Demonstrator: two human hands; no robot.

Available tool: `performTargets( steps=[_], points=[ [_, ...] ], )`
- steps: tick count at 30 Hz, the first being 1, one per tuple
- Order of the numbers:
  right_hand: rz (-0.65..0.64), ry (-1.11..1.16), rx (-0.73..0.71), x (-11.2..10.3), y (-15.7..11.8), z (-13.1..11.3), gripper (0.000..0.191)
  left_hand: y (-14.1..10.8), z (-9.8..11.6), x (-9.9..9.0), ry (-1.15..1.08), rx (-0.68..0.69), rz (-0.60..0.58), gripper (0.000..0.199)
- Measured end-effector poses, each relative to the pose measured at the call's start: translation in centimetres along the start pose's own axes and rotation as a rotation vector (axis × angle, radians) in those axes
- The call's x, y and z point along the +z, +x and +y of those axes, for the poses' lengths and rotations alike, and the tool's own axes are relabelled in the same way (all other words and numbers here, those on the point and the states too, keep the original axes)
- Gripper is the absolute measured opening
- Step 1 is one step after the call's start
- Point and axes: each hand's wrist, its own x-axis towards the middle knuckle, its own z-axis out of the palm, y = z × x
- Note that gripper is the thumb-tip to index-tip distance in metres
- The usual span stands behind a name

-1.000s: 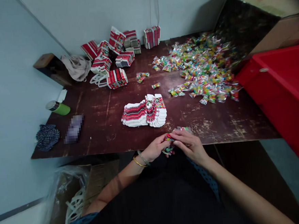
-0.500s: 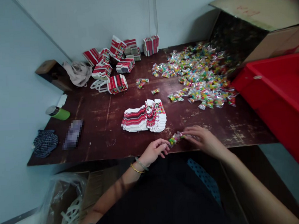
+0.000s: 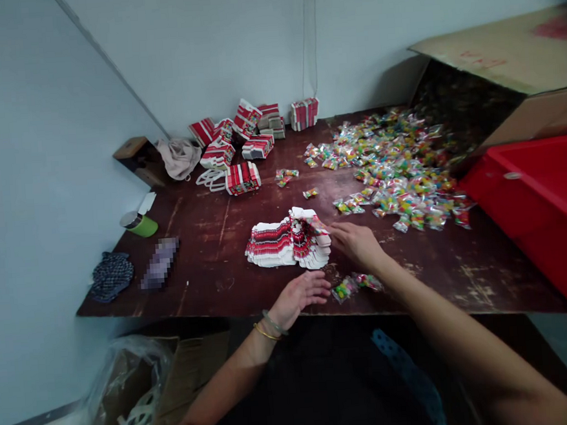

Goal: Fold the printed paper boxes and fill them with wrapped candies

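Note:
My left hand (image 3: pixel 301 295) is open, palm turned inward and fingers stretched out over the table's front edge. Just right of its fingertips lie small clear candy packets (image 3: pixel 344 288) with colourful sweets inside. My right hand (image 3: pixel 358 245) has its fingertips on the right edge of the top folded paper box (image 3: pixel 316 224), which looks slightly raised; the thumb is partly hidden. That box belongs to a fanned stack of flat red-and-white paper boxes (image 3: pixel 271 244) lying in front of me.
A large heap of candy packets (image 3: pixel 397 166) covers the back right, beside a cardboard carton (image 3: pixel 485 43) and a red bin (image 3: pixel 538 175). Bundles of flat boxes (image 3: pixel 242 178) stand at the back left. A green-sided cup (image 3: pixel 141 225) and a dark patterned cloth (image 3: pixel 110 276) are at left.
My right hand has left the candy packets and moved forward to the stack's top box. My left hand's fingers have straightened away from the packets, which now lie on the table. The view has shifted.

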Motion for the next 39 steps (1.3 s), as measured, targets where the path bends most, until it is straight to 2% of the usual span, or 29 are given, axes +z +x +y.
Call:
performTargets(
  steps=[2,4,5,7,10,13,15,17,18,19,21,24,26,28,30,35,39],
  points=[
    [0.022,0.080,-0.104,-0.8,-3.5,-3.0,0.029,0.3,0.7,0.0,-0.180,0.025,-0.016,0.049],
    [0.040,0.237,-0.189,-1.5,-6.3,-5.8,0.028,0.5,0.8,0.3,-0.203,0.015,-0.012,0.049],
    [0.067,0.302,-0.180,-1.7,-7.1,-6.9,0.030,0.6,0.6,0.6,-0.161,0.006,0.008,0.048],
    [0.142,0.362,-0.063,-2.1,-7.7,-7.9,0.032,0.6,-0.2,1.5,-0.025,-0.044,0.031,0.041],
    [0.181,0.431,0.078,-2.3,-6.8,-7.6,0.025,0.3,-1.6,2.8,0.119,-0.114,0.036,0.018],
    [0.023,0.637,0.139,-2.8,-6.1,-6.8,0.009,-0.2,-1.9,3.3,0.192,-0.142,-0.024,0.016],
    [-0.142,0.779,0.173,-3.4,-6.2,-6.4,0.012,-0.6,-1.5,3.1,0.245,-0.170,-0.149,0.023],
    [-0.324,0.935,0.147,-4.2,-6.4,-5.9,0.016,-1.0,-1.0,2.8,0.298,-0.224,-0.320,0.029],
    [-0.396,1.013,0.125,-4.6,-6.5,-5.7,0.017,-1.1,-0.9,2.8,0.330,-0.243,-0.371,0.032],
    [-0.450,1.079,0.109,-4.9,-6.6,-5.6,0.019,-1.3,-0.9,2.7,0.371,-0.243,-0.373,0.034],
    [-0.463,1.146,0.135,-5.2,-7.1,-5.7,0.019,-1.4,-1.5,3.0,0.451,-0.163,-0.224,0.039],
    [-0.269,1.129,0.359,-4.8,-8.5,-7.0,0.016,-1.7,-3.0,3.6,0.490,0.036,0.063,0.040],
    [-0.136,1.141,0.516,-4.4,-9.8,-8.1,0.023,-2.2,-3.9,3.9,0.471,0.145,0.175,0.037],
    [-0.074,1.220,0.643,-4.2,-11.1,-9.1,0.031,-3.1,-4.3,4.0,0.474,0.228,0.255,0.041],
    [-0.108,1.367,0.747,-4.0,-12.3,-9.5,0.025,-3.9,-4.5,3.9,0.526,0.265,0.255,0.044],
    [-0.310,1.777,0.962,-3.3,-14.5,-8.8,0.027,-4.9,-4.8,3.5,0.798,0.290,0.089,0.027],
    [-0.410,1.885,1.011,-2.8,-15.2,-7.9,0.027,-5.1,-5.0,3.6,0.890,0.331,0.066,0.023]
  ],
)
